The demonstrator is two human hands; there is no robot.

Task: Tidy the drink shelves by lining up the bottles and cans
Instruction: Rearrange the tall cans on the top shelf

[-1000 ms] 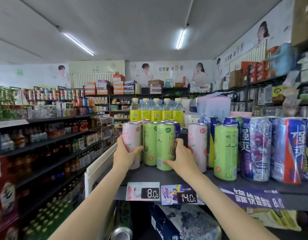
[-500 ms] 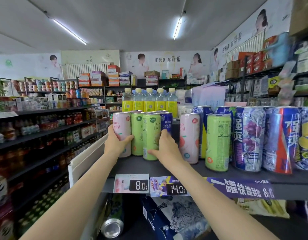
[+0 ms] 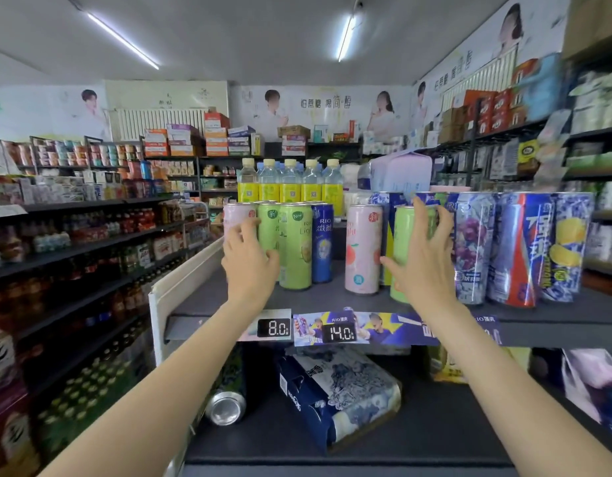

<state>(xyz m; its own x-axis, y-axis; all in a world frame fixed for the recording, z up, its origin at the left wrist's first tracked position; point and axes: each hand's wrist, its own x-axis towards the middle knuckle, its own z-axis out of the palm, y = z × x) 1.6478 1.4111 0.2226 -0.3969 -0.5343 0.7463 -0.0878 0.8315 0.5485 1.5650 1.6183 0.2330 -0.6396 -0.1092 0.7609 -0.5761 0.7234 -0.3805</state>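
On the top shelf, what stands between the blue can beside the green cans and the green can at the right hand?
In the head view, one pink can stands between the blue can and the green can.

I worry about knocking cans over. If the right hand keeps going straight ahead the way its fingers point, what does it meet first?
Most likely the green can right behind the spread fingers of the right hand. The hand overlaps it in the head view, so whether it already touches cannot be told.
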